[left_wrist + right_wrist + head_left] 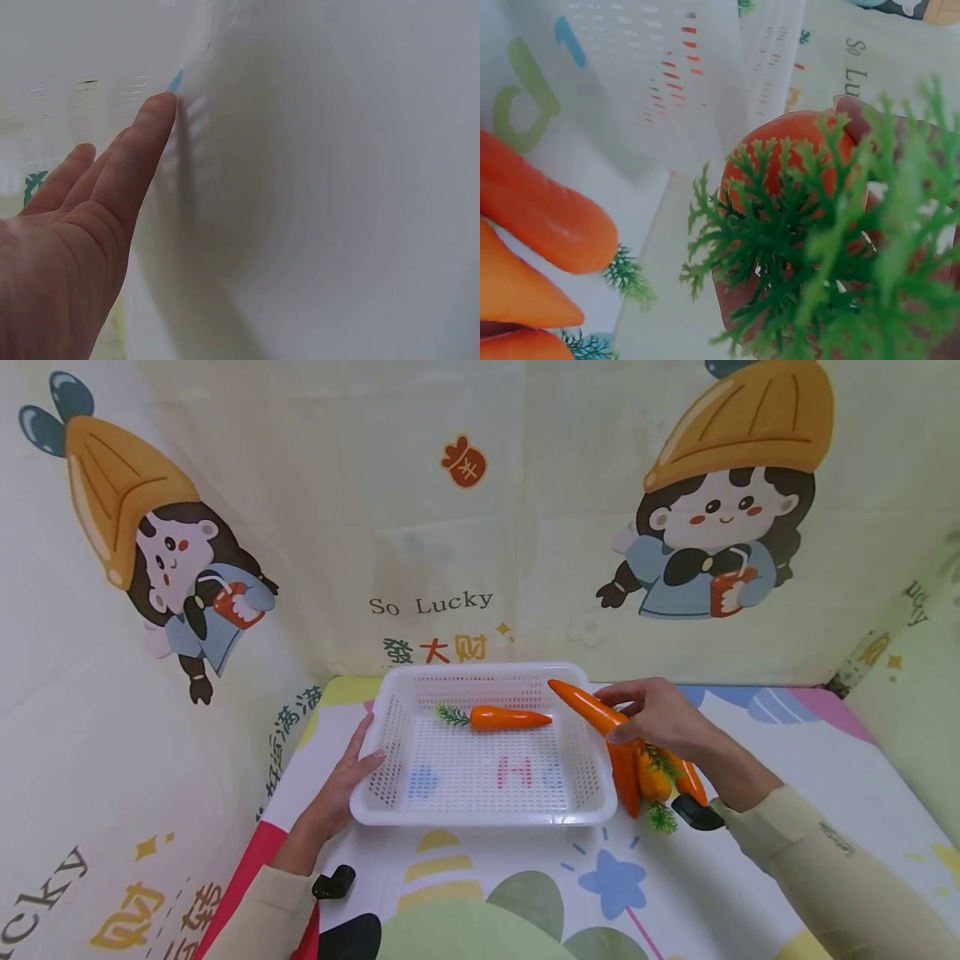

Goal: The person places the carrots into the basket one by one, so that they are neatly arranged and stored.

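A white perforated plastic basket (480, 819) stands on the table, with one toy carrot (510, 718) lying inside, its green top to the left. My left hand (347, 781) rests against the basket's left side. Its fingers lie straight along the wall, as the left wrist view also shows. With my right hand (663, 714) I grip a second carrot (588, 704) between thumb and fingers. That carrot's tip points over the basket's right rim, and its leafy top (787, 232) faces the right wrist camera. Below this hand, several more carrots (547, 210) lie beside the basket.
A cloth with cartoon prints covers the table (525, 893). Behind it hangs a printed backdrop (555, 543) with figures and lettering, which continues along both sides. Dark wrist camera mounts (697, 812) sit at both sleeves.
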`<state>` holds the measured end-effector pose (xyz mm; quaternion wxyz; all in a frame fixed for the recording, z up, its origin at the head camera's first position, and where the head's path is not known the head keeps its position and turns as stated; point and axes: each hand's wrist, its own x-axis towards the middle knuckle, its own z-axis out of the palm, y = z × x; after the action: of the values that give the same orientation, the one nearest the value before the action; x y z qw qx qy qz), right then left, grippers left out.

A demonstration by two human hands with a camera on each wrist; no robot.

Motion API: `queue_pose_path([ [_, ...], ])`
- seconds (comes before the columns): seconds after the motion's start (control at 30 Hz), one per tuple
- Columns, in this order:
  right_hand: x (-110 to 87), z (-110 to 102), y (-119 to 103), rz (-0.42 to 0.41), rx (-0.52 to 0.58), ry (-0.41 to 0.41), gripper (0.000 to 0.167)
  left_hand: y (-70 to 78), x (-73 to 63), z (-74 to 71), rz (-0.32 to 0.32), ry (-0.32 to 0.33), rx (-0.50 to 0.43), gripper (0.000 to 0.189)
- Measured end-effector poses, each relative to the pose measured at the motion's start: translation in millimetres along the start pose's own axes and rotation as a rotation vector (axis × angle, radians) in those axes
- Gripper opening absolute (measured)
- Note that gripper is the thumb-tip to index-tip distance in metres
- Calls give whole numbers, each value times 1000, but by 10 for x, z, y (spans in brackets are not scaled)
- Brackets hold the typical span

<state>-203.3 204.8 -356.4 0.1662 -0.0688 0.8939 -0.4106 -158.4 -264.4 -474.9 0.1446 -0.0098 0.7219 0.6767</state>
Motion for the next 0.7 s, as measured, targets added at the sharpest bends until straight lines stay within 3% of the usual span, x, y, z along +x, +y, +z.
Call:
queue_pose_path([
  [0.23, 45, 49, -72, 1, 2, -14, 66, -7, 3, 0, -29, 19, -16, 78],
  [0.7, 168, 147, -266, -23, 5, -54, 61, -9, -12, 6, -12, 17, 2, 77],
])
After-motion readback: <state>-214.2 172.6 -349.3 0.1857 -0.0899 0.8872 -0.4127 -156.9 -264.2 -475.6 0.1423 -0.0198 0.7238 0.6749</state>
